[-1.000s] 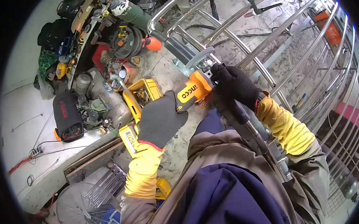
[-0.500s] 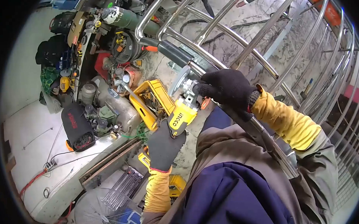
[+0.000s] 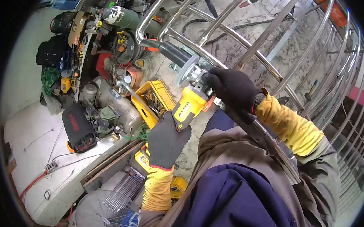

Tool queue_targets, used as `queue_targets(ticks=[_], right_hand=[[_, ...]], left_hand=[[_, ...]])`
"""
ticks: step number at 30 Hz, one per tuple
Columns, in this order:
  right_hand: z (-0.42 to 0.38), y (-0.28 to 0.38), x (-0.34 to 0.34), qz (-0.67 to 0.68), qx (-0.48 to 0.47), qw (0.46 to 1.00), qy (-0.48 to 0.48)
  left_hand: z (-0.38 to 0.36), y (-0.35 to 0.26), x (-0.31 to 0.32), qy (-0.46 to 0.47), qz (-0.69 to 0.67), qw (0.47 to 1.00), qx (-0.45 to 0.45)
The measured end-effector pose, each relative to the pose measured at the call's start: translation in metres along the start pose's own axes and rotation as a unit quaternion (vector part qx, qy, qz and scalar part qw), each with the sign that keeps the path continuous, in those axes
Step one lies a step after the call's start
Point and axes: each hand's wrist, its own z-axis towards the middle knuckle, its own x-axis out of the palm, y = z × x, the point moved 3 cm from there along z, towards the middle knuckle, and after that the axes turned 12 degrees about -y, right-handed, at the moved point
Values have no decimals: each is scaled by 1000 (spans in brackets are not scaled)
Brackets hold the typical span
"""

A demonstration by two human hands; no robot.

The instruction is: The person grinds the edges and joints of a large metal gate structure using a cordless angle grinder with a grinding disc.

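My left hand (image 3: 167, 141), in a dark glove, is wrapped round the body of a yellow cordless angle grinder (image 3: 190, 106). The grinder's battery (image 3: 142, 158) shows below that glove. My right hand (image 3: 234, 87), also gloved, is closed at the grinder's metal head, its fingertips right against it. The thin grey disc (image 3: 187, 70) stands at the far end of the head and overlaps a black cylinder (image 3: 173, 53) with an orange end. A shiny steel tube frame (image 3: 265, 63) rises just beyond my right hand, and a steel tube (image 3: 268, 140) runs under my right forearm.
A yellow crate (image 3: 161, 94) stands on the floor left of the grinder. Further left are an air compressor (image 3: 127, 114), a black tool bag (image 3: 78, 128) and a green gas cylinder (image 3: 125, 17). At the lower left is a wire fan guard (image 3: 90, 206). Cables cross the floor.
The grinder has shifted slightly up and right and tilted further towards the right, with my left hand moving along. Its disc now overlaps the black cylinder more. My right hand has moved little.
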Motion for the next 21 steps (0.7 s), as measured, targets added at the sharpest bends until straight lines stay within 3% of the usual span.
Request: queue_targets(ticks=[1, 4, 9, 11, 15, 18, 21], right_hand=[[0, 0, -1, -2, -3, 1000, 4], [1, -7, 0, 122, 101, 987, -19], [2, -7, -3, 150, 95, 984, -17], [1, -6, -2, 160, 82, 983, -22], [3, 10, 1, 16, 11, 1000, -8], [5, 12, 4, -66, -26, 997, 7], [5, 14, 7, -107, -63, 992, 13]], left_hand=[[5, -4, -1, 10, 1, 1000, -2], [15, -6, 5, 13, 0, 1000, 6], [16, -6, 10, 41, -2, 999, -20], [8, 1, 13, 11, -20, 999, -26], [-15, 24, 25, -28, -35, 999, 8], [-31, 38, 28, -7, -29, 997, -69], [-41, 40, 34, -43, -53, 996, -59]])
